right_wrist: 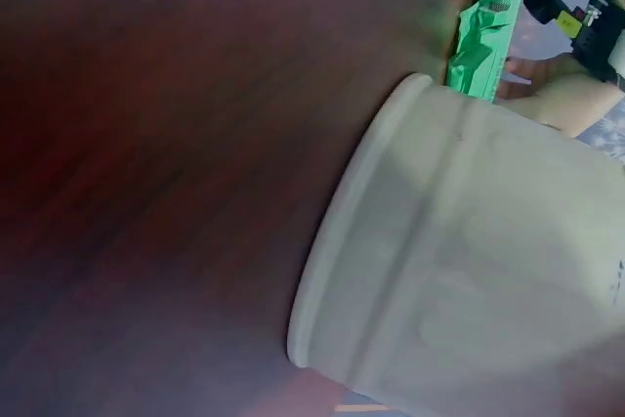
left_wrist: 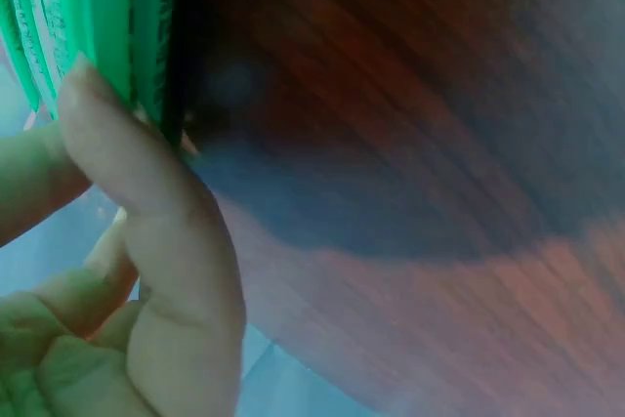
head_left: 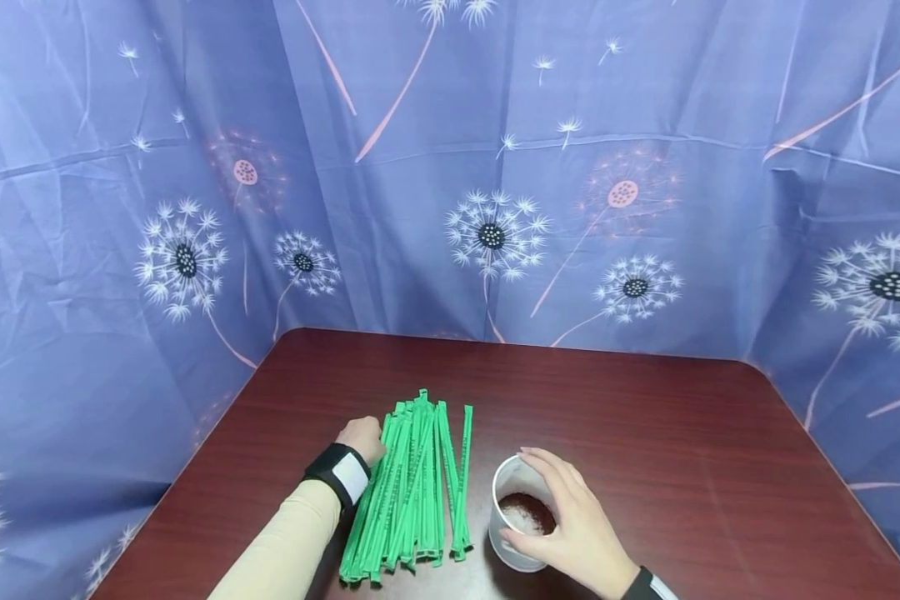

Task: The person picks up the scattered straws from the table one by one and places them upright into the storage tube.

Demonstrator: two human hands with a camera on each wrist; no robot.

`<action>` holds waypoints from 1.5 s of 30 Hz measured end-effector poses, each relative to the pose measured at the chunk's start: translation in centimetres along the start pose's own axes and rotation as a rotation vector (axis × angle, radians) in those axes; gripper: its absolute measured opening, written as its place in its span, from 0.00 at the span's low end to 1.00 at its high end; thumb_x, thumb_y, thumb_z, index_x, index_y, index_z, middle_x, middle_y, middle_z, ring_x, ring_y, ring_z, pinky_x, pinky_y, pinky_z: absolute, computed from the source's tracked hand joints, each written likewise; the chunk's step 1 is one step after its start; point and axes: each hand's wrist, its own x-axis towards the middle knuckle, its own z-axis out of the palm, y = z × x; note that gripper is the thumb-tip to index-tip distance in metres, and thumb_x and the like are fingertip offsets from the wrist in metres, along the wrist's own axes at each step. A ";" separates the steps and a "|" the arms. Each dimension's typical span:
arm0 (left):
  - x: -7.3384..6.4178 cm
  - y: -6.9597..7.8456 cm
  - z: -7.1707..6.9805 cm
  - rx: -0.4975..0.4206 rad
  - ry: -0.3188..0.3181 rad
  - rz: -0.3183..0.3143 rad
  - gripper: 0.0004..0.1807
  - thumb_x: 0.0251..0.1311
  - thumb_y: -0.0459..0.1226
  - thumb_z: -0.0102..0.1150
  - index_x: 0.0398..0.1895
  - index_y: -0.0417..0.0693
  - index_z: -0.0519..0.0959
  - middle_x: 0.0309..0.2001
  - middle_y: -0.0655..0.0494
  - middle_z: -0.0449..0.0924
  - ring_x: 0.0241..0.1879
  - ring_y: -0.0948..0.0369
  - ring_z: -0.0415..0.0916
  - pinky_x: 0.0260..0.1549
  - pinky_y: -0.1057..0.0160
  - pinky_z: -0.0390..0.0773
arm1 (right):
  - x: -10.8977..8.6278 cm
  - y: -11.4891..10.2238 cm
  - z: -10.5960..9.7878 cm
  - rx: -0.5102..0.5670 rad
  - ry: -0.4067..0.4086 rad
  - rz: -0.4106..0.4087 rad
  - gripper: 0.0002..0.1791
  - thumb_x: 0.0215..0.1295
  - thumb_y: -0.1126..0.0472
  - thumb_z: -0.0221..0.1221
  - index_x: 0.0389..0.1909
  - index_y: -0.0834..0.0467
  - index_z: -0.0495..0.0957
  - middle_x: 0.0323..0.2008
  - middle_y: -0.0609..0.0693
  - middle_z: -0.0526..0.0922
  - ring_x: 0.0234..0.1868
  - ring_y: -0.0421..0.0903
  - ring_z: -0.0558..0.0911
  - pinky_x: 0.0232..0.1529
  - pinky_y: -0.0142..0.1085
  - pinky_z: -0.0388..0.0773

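Several long, slim green wrapped sticks [head_left: 412, 492] with dark print and crimped ends lie in a loose bundle on the table; their contents are hidden. At the bundle's left side, my left hand [head_left: 363, 440] has its thumb tip [left_wrist: 86, 80] against the outer sticks [left_wrist: 103, 17]. Whether its fingers grip any of them I cannot tell. To the right of the bundle stands a white cup [head_left: 504, 521]. My right hand [head_left: 570, 525] holds it near the rim, thumb on the near side and fingers on the far side. Inside are white grains and something dark brown [head_left: 527, 510].
Both hands work over a dark red-brown wood table [head_left: 645, 417] with rounded far corners. A blue cloth with dandelion prints [head_left: 420, 167] hangs behind it and along both sides. A black band [head_left: 339, 473] wraps the left wrist.
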 end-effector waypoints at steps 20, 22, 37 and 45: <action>-0.1 3.6 -4.4 -0.186 0.281 0.111 0.12 0.67 0.38 0.58 0.51 0.44 0.80 0.36 0.51 0.87 0.31 0.56 0.83 0.29 0.56 0.79 | 2.6 1.5 1.1 0.118 0.021 0.193 0.50 0.40 0.49 0.78 0.68 0.43 0.66 0.58 0.46 0.77 0.52 0.48 0.76 0.46 0.49 0.74; -0.7 5.1 -5.4 -0.281 0.344 0.181 0.14 0.67 0.39 0.59 0.52 0.45 0.79 0.38 0.51 0.87 0.34 0.56 0.83 0.32 0.57 0.80 | 2.8 1.6 1.2 0.125 0.014 0.209 0.50 0.41 0.49 0.78 0.69 0.43 0.65 0.57 0.47 0.77 0.51 0.48 0.76 0.45 0.48 0.74; -5.2 12.9 -7.5 -0.939 0.579 0.654 0.10 0.61 0.31 0.65 0.44 0.40 0.78 0.34 0.46 0.85 0.27 0.59 0.83 0.25 0.62 0.84 | 3.5 1.7 1.2 0.161 -0.029 0.234 0.51 0.44 0.46 0.77 0.70 0.42 0.63 0.58 0.48 0.76 0.54 0.48 0.76 0.48 0.51 0.75; -4.6 12.6 -4.0 -0.671 0.514 0.631 0.07 0.60 0.34 0.66 0.39 0.45 0.77 0.29 0.54 0.84 0.29 0.62 0.82 0.28 0.69 0.81 | 3.5 1.7 0.9 0.124 -0.037 0.221 0.51 0.43 0.45 0.77 0.69 0.42 0.63 0.58 0.46 0.76 0.52 0.48 0.76 0.45 0.48 0.75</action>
